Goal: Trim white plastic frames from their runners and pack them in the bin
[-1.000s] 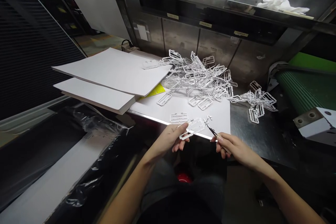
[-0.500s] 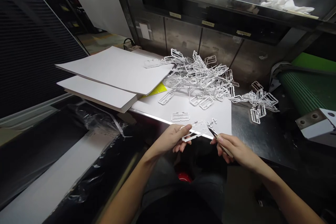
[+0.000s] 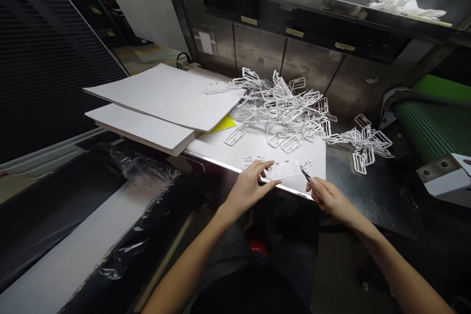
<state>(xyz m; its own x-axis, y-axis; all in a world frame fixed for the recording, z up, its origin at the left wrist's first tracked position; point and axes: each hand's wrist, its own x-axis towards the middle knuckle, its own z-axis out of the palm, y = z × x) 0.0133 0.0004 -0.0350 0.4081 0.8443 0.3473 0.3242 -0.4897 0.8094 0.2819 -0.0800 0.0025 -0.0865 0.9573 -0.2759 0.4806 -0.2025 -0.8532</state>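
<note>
A flat white plastic frame lies on the white sheet near the table's front edge. My left hand is at its left end, thumb and fingers spread apart; whether a fingertip touches the frame is hard to tell. Closed around a slim pointed tool with a dark metal tip, my right hand is at the frame's right end. The tool's handle is mostly hidden in the palm. Small curled white scraps lie just beyond the tip. Another white frame is partly behind my left hand.
A tangled heap of white frames covers the back of the sheet, with a smaller pile to its right. Large white boards are stacked at left over a yellow piece. A green ribbed surface stands at right.
The frame was held up in my left hand; now it is down on the sheet and the fingers have spread. My right hand and the tool have shifted slightly right.
</note>
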